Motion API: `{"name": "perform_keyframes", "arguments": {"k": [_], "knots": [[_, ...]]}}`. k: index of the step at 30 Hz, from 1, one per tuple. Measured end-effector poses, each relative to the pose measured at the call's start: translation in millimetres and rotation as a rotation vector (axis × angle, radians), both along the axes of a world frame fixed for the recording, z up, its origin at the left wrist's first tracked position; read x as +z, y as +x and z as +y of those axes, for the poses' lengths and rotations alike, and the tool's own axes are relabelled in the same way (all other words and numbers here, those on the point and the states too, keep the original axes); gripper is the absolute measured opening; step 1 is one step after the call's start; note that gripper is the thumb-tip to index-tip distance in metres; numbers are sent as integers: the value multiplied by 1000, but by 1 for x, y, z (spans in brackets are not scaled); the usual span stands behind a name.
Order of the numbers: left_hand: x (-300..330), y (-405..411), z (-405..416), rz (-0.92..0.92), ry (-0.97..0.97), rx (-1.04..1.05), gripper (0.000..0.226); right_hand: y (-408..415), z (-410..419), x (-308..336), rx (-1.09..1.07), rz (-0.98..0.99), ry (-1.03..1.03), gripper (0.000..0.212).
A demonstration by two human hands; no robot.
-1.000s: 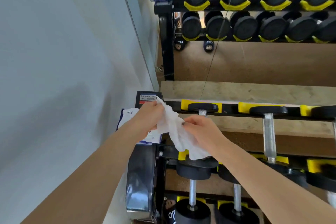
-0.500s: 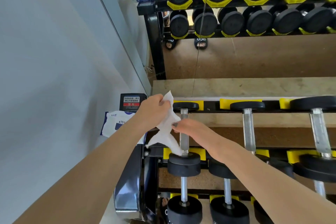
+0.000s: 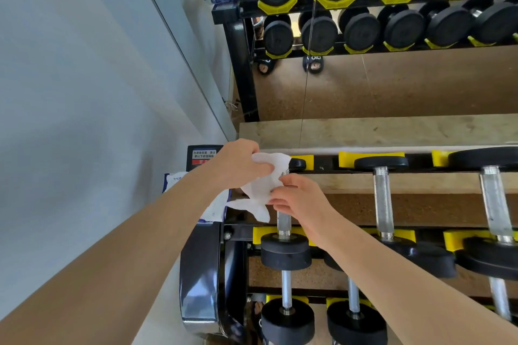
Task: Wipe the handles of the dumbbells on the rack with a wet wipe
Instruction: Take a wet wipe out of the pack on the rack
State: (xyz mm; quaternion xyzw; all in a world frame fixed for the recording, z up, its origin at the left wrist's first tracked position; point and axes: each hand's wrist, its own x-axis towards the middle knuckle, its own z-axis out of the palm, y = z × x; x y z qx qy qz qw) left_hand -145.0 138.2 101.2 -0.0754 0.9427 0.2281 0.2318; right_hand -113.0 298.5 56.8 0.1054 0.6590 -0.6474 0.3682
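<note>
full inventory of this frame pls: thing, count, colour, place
wet wipe: 1, white, draped on the leftmost top-row handle, held by both hands
top-row dumbbells: 3 in view, black heads, metal handles
lower-row dumbbells: at least 3, black, below
cradles: several, yellow, on the rack rails
rack: 1, black, beside the wall
wipes pack: 1, white and blue, on the rack's left end
warning label: 1, white and red, rack corner
mirror: reflects the rack, behind
left hand: grips the wipe's upper part
right hand: pinches the wipe at the handle
</note>
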Motion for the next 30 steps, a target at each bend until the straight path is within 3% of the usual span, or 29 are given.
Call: {"name": "perform_keyframes", "arguments": {"k": [7, 12, 18, 19, 21, 23, 24, 26, 30], "knots": [[10, -3, -7, 27, 68, -26, 13, -18, 9, 5, -67, -42, -20, 33], [10, -1, -8, 37, 165, 39, 19, -23, 18, 9, 77, -54, -218, 35], [16, 4, -11, 27, 188, 120, 19, -27, 22, 13, 126, 30, -136, 23], [19, 7, -10, -13, 274, 223, 22, -28, 23, 14, 110, 23, -155, 24], [27, 15, -9, -240, 638, 458, 33, -29, 24, 15, 53, 11, -194, 25], [28, 27, -7, -405, 944, 497, 35, -32, 24, 18, -8, 0, -222, 25], [24, 32, -8, -397, 1041, 492, 30, -33, 23, 18, -29, -6, -231, 25], [12, 38, -10, -295, 1102, 549, 26, -35, 23, 19, -55, -12, -226, 25], [-1, 41, -15, -126, 1112, 774, 45, -38, 20, 21, -97, 8, -106, 25]]}}
